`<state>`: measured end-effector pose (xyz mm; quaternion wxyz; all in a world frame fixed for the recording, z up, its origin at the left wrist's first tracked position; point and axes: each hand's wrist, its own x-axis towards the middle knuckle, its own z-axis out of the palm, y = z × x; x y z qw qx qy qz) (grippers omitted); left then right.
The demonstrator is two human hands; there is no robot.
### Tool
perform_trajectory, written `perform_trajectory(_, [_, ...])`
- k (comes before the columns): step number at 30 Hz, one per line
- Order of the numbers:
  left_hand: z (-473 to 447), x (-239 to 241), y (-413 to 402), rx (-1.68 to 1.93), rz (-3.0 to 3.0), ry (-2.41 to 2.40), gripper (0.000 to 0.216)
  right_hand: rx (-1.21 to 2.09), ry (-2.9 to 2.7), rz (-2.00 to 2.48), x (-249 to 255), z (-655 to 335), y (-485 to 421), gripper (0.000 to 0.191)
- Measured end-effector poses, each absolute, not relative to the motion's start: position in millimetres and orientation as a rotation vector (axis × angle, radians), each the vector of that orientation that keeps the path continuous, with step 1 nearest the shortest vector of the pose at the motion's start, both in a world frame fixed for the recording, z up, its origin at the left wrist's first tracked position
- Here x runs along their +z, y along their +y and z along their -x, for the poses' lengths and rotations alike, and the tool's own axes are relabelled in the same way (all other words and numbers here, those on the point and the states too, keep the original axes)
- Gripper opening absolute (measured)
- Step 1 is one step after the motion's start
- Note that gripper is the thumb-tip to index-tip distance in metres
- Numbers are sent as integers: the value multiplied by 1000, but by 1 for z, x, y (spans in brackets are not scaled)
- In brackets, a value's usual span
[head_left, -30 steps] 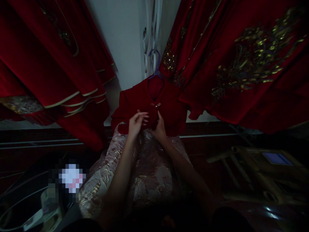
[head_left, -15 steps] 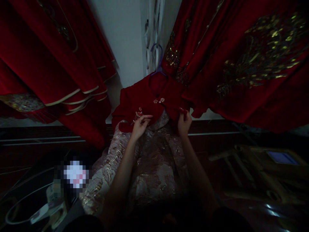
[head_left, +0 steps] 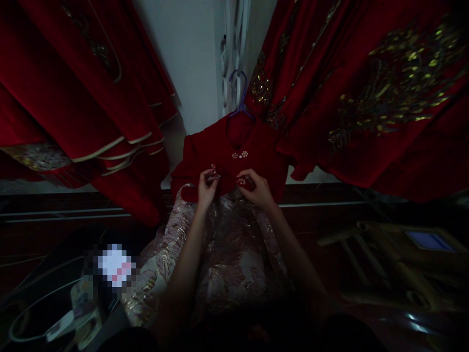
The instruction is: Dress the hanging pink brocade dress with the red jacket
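A short red jacket [head_left: 216,142] hangs on a purple hanger [head_left: 242,100], over a pale, shiny brocade garment [head_left: 234,249]. A jewelled flower clasp [head_left: 240,155] joins its front below the neckline. My left hand [head_left: 207,191] is closed at the jacket's left front, thumb and fingers pinching a jewelled ornament [head_left: 213,171]. Opposite it, my right hand [head_left: 258,189] pinches the jacket's other front edge, where a small flower-shaped ornament [head_left: 242,181] shows by the fingertips. The two hands are a short gap apart. Dim light hides finer detail.
Red garments with pale trim [head_left: 110,144] hang at left, and a red gold-sequined garment [head_left: 403,83] at right. A white metal rack [head_left: 234,49] stands behind. A wooden chair-like frame [head_left: 399,264] is at lower right; a blurred-out bright patch [head_left: 116,264] is at lower left.
My right hand has moved left, drawing the jacket's front edge toward the middle. My left hand's fingers have gone from stretched out to pinching the ornament.
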<state>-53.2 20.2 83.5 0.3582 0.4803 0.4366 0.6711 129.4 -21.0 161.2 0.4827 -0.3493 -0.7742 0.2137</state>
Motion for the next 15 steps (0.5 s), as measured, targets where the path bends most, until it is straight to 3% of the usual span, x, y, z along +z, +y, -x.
perform_trajectory(3, [53,85,28,1716,-1215,1065,32,594,-1853,896,152,-113,-9,17])
perform_trajectory(15, [55,94,35,1788,-1106,1102,28,820,-1676,966,116,-70,46,38])
